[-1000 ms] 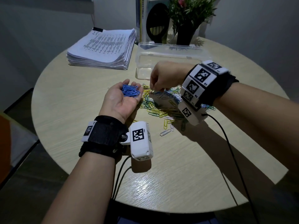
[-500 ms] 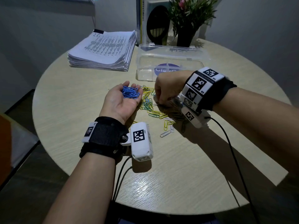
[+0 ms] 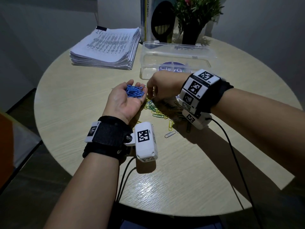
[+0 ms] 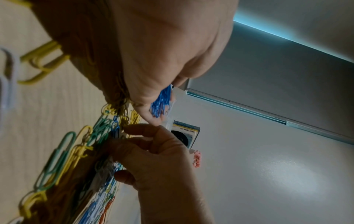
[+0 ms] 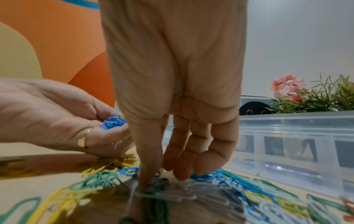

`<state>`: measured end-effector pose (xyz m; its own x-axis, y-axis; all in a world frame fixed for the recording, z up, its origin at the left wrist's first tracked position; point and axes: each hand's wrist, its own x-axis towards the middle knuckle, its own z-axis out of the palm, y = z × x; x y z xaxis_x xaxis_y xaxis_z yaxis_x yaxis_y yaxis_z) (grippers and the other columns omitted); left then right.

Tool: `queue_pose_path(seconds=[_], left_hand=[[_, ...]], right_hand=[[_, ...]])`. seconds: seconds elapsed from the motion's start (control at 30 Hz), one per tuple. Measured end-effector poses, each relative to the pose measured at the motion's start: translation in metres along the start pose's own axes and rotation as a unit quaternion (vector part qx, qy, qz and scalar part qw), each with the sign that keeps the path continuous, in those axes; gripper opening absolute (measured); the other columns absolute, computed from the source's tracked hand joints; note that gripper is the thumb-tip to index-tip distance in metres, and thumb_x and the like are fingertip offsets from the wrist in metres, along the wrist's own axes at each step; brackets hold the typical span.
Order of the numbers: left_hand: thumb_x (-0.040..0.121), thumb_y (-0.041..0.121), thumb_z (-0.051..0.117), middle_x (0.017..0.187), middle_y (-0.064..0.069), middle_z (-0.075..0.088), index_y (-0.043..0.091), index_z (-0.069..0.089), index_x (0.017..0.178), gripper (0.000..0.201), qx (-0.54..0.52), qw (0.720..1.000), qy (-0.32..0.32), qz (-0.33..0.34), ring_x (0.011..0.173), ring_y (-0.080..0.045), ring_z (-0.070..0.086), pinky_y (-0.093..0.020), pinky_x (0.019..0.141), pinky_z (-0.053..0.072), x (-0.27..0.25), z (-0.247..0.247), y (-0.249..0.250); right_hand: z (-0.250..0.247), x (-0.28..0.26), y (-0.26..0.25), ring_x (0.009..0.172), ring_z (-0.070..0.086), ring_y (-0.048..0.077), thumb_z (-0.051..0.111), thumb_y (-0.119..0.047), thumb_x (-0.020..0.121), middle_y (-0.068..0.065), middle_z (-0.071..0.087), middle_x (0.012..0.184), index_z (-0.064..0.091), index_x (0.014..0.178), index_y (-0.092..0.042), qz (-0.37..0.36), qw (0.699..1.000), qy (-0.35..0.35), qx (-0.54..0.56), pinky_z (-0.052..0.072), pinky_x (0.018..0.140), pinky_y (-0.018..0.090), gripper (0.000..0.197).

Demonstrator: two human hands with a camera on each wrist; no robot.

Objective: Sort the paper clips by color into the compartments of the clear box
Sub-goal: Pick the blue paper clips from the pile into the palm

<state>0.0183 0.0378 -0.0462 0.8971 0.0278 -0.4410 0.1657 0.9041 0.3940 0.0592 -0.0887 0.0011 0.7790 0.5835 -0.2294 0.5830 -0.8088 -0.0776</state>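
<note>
Cupping a small heap of blue paper clips in my left hand, I hold the palm up, fingers loosely curled under them, just above the table. My right hand sits just beside it, fingers pointing down into the mixed pile of clips; the thumb and first finger come together at the pile, but I cannot tell whether a clip is pinched between them. Yellow, green, blue and white clips spread beneath and behind that hand, reaching under my left fingertips. A single white clip lies apart, nearer to me.

Behind my right hand stands the clear box, lid off, its near wall close to my knuckles; from the right wrist its dividers show. A stack of printed papers lies left of the box, a potted plant behind it. Bare tabletop stretches to my left and toward the near rim.
</note>
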Motion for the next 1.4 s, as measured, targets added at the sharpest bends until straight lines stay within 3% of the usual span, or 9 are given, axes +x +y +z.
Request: queue_pose_path(seconds=[0.27,0.37,0.47,0.57,0.73,0.9,1.1,1.27,1.4], left_hand=[[0.102,0.016,0.03,0.09,-0.017,0.051,0.003,0.052,0.091,0.027,0.012,1.0,-0.011,-0.006,0.086,-0.027,0.054,-0.04,0.087,0.044,-0.001,0.001,-0.002],[0.103,0.016,0.03,0.092,-0.017,0.051,0.003,0.052,0.09,0.028,0.022,1.0,-0.015,-0.007,0.087,-0.028,0.054,-0.041,0.088,0.044,-0.002,0.002,-0.003],[0.103,0.016,0.03,0.094,-0.018,0.052,0.002,0.053,0.091,0.028,0.024,1.0,-0.012,-0.005,0.088,-0.029,0.055,-0.041,0.087,0.044,-0.002,0.002,-0.004],[0.103,0.016,0.03,0.096,-0.018,0.052,0.002,0.053,0.093,0.028,0.031,0.999,-0.013,-0.008,0.089,-0.029,0.055,-0.04,0.085,0.044,-0.002,0.002,-0.006],[0.103,0.016,0.031,0.093,-0.018,0.052,0.002,0.053,0.092,0.028,0.04,0.999,-0.016,-0.013,0.085,-0.027,0.055,-0.041,0.08,0.046,-0.004,0.004,-0.009],[0.102,0.014,0.032,0.092,-0.017,0.053,0.003,0.053,0.091,0.026,0.049,0.998,-0.029,-0.028,0.088,-0.026,0.055,-0.041,0.084,0.046,-0.006,0.004,-0.011],[0.101,0.013,0.033,0.089,-0.016,0.053,0.004,0.053,0.088,0.025,0.056,0.998,-0.029,-0.026,0.085,-0.026,0.056,-0.04,0.079,0.046,-0.006,0.004,-0.009],[0.1,0.008,0.033,0.088,-0.016,0.054,0.004,0.054,0.089,0.024,0.046,0.998,-0.02,-0.025,0.082,-0.026,0.057,-0.04,0.076,0.047,-0.004,0.004,-0.009],[0.1,0.008,0.034,0.087,-0.016,0.054,0.004,0.053,0.088,0.023,0.044,0.998,-0.018,-0.028,0.081,-0.026,0.057,-0.039,0.074,0.048,-0.004,0.004,-0.009]], right_hand=[[0.002,-0.004,0.003,0.085,0.057,0.018,0.067,-0.019,0.085,0.008,0.069,0.103,0.069,0.106,-0.009,0.013,1.0,-0.001,-0.002,0.041,0.066,0.024,0.024],[0.004,-0.006,0.005,0.08,0.054,0.015,0.07,-0.018,0.083,0.006,0.068,0.095,0.07,0.1,-0.01,0.017,1.0,0.011,0.014,0.04,0.066,0.024,0.019],[0.004,-0.01,0.006,0.077,0.054,0.015,0.07,-0.018,0.081,0.001,0.062,0.08,0.07,0.092,-0.01,0.02,0.999,0.024,0.03,0.039,0.054,0.025,0.013],[-0.002,-0.018,0.01,0.067,0.051,0.011,0.065,-0.012,0.083,-0.006,0.054,0.066,0.065,0.084,-0.013,0.027,0.997,0.04,0.064,0.036,0.05,0.017,0.001],[-0.008,-0.037,0.018,0.069,0.061,0.011,0.065,-0.008,0.083,-0.007,0.064,0.074,0.06,0.095,-0.024,0.034,0.988,-0.006,0.152,0.048,0.063,0.022,0.021],[-0.005,-0.045,0.026,0.068,0.062,0.013,0.065,-0.008,0.082,-0.002,0.068,0.076,0.068,0.094,-0.011,0.065,0.99,-0.004,0.126,0.051,0.063,0.025,0.013],[-0.008,-0.042,0.043,0.085,0.056,0.018,0.055,0.0,0.084,-0.005,0.05,0.097,0.061,0.113,-0.023,0.11,0.987,0.03,0.113,0.054,0.082,0.036,0.037],[-0.002,-0.03,0.053,0.074,0.059,0.012,0.055,-0.003,0.082,-0.003,0.067,0.086,0.069,0.105,-0.02,0.124,0.986,0.037,0.11,0.045,0.059,0.02,0.032],[0.003,-0.019,0.05,0.086,0.054,0.018,0.061,-0.01,0.084,-0.004,0.054,0.085,0.067,0.095,-0.019,0.099,0.987,0.078,0.103,0.039,0.067,0.023,0.016]])
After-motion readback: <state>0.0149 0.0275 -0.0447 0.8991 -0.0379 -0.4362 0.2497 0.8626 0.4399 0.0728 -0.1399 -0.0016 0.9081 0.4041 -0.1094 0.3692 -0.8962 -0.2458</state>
